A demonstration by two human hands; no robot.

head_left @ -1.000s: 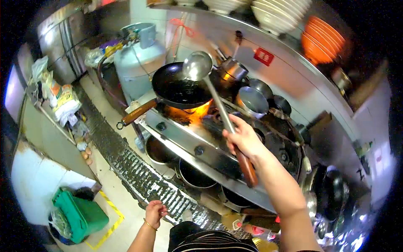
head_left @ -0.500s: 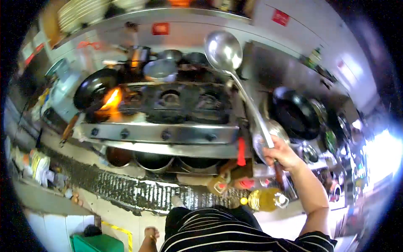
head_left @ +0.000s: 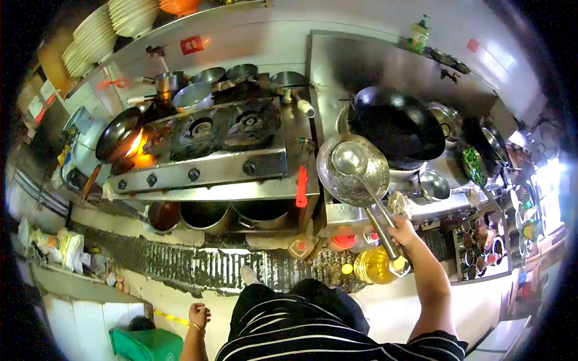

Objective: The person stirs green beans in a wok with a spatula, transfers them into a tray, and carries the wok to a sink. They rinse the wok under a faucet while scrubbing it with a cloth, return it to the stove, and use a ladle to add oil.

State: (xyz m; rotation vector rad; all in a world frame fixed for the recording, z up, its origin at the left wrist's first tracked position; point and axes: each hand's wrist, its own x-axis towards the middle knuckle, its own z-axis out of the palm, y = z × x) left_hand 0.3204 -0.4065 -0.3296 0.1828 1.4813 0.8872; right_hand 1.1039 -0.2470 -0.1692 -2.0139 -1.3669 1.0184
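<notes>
My right hand [head_left: 402, 231] is closed around the handle of a steel ladle [head_left: 349, 157]. The ladle's bowl overlaps a round perforated strainer [head_left: 328, 180], whose own handle [head_left: 380, 233] slants down just left of my fingers. Behind the strainer, a large black wok [head_left: 397, 123] sits on the right-hand stove. A jug of yellow oil [head_left: 373, 266] stands below my right hand. My left hand [head_left: 199, 315] hangs low beside my body, fingers loosely curled and apart, with nothing in it.
At the left, flames [head_left: 138, 144] burn by a tilted wok [head_left: 118, 133] on the gas range [head_left: 198, 171]. Pots [head_left: 205, 216] stand under the range. A floor grate [head_left: 180, 265] runs along its front. A green bin [head_left: 147, 344] and a rack of jars [head_left: 478, 253] flank me.
The ladle has come down from high over the range's right side to the strainer, with my right hand slightly lower. My view has turned to the right. My left hand shows more fully.
</notes>
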